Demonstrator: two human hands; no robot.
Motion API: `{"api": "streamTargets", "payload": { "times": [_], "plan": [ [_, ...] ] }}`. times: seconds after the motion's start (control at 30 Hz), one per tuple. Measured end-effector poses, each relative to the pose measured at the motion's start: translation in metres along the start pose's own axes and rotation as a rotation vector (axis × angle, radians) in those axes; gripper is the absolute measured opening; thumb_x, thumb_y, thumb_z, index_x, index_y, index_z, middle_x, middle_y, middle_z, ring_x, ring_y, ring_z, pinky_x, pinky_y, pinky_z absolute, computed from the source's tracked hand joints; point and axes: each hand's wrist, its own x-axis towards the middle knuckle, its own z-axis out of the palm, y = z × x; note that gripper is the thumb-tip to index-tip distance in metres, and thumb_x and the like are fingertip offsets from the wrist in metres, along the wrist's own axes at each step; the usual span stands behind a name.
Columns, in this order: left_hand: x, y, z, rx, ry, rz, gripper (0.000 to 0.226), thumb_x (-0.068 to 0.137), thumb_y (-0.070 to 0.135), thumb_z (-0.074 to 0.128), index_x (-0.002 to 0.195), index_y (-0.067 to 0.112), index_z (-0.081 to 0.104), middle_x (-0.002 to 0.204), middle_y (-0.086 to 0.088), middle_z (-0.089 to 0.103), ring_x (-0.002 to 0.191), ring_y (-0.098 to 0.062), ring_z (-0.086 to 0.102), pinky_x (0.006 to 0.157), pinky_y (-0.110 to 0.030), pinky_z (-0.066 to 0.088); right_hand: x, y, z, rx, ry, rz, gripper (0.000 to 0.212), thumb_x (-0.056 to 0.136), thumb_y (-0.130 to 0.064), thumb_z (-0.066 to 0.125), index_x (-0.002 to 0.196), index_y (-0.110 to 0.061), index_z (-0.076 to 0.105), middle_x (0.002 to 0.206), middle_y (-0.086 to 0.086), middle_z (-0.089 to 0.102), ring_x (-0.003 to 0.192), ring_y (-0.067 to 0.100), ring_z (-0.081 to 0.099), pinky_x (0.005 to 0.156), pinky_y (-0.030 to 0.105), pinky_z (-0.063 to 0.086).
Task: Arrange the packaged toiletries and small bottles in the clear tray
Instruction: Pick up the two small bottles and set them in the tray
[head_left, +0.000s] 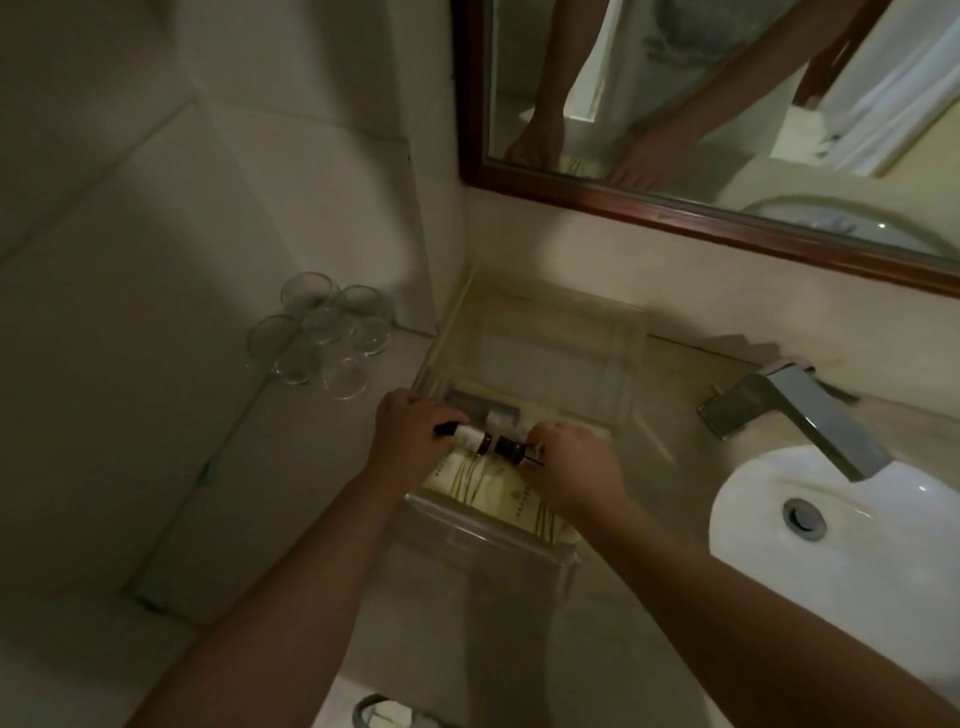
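Observation:
A clear tray (618, 374) sits on the beige counter against the wall. In its near part lie cream packaged toiletries (493, 493) with thin olive lines. Across the middle lie small bottles: a white one with a dark cap (470, 435) and a dark one (508, 448), end to end. My left hand (410, 434) grips the white bottle's left end. My right hand (569, 465) is closed on the dark bottle's right end. Another small white bottle (500, 418) lies just behind them. The tray's far part holds nothing I can make out.
Several upturned drinking glasses (322, 332) cluster at the left by the tiled wall. A chrome tap (795, 415) and white basin (841, 530) lie to the right. A wood-framed mirror (675, 208) hangs above. The counter's front edge runs below the tray.

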Motion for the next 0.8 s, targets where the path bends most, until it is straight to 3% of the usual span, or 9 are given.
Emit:
{"api": "streamTargets", "payload": {
  "times": [0.17, 0.47, 0.67, 0.8],
  "plan": [
    [-0.001, 0.004, 0.000, 0.106, -0.103, -0.051, 0.028, 0.077, 0.035, 0.068, 0.104, 0.044, 0.068, 0.123, 0.009, 0.055, 0.118, -0.025, 0.036, 0.096, -0.039, 0.021, 0.004, -0.001, 0.000, -0.024, -0.007, -0.015, 0.024, 0.084, -0.040, 0.061, 0.104, -0.028, 0.063, 0.099, -0.003, 0.064, 0.092, 0.022, 0.061, 0.070, 0.033, 0.048],
    [-0.014, 0.003, 0.004, 0.131, -0.001, -0.051, 0.029, 0.078, 0.030, 0.067, 0.106, 0.038, 0.066, 0.108, 0.011, 0.067, 0.106, -0.022, 0.047, 0.085, -0.038, 0.026, 0.001, -0.001, 0.004, -0.016, -0.003, -0.029, 0.022, 0.085, -0.041, 0.060, 0.102, -0.027, 0.060, 0.097, -0.002, 0.062, 0.091, 0.023, 0.060, 0.066, 0.032, 0.040],
    [-0.032, 0.002, 0.019, 0.029, 0.067, -0.165, 0.037, 0.074, 0.026, 0.074, 0.111, 0.029, 0.066, 0.118, 0.000, 0.062, 0.107, -0.025, 0.052, 0.089, -0.040, 0.033, -0.002, 0.000, 0.004, 0.025, -0.019, -0.004, 0.027, 0.087, -0.041, 0.058, 0.109, -0.026, 0.060, 0.101, -0.001, 0.061, 0.094, 0.023, 0.058, 0.076, 0.036, 0.050],
    [-0.031, 0.002, 0.019, 0.036, 0.055, -0.140, 0.038, 0.074, 0.027, 0.074, 0.111, 0.028, 0.067, 0.115, -0.002, 0.063, 0.107, -0.027, 0.053, 0.090, -0.041, 0.035, -0.003, 0.001, 0.006, 0.048, -0.012, 0.001, 0.027, 0.086, -0.041, 0.059, 0.109, -0.027, 0.061, 0.101, -0.002, 0.061, 0.095, 0.022, 0.059, 0.077, 0.037, 0.051]
  ]
}}
